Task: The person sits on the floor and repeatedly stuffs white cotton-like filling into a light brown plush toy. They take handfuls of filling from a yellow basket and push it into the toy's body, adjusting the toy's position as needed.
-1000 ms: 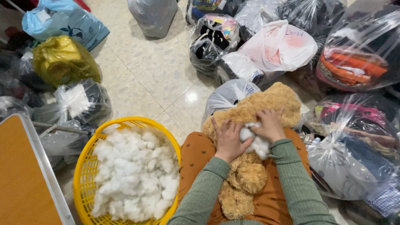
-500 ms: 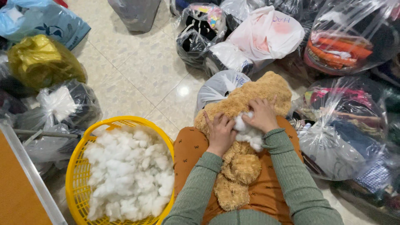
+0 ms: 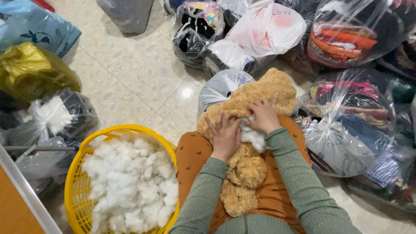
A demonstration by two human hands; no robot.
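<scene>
Hands pressed on a tan plush bear (image 3: 253,102) across the lap.
Left hand (image 3: 225,136) flat, right hand (image 3: 262,116) pinching white stuffing (image 3: 253,138); loose tufts could spill past the yellow basket (image 3: 76,190).

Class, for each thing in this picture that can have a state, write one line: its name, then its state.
Plush toy: lying on the lap, opened, white stuffing showing.
Left hand: flat on the toy.
Right hand: pressing at the stuffing.
Yellow basket: upright, nearly full of loose white stuffing.
Plastic bags: tied shut, full.

Tiled floor (image 3: 130,73) — bags (image 3: 264,30), yellow basket (image 3: 76,190)
</scene>
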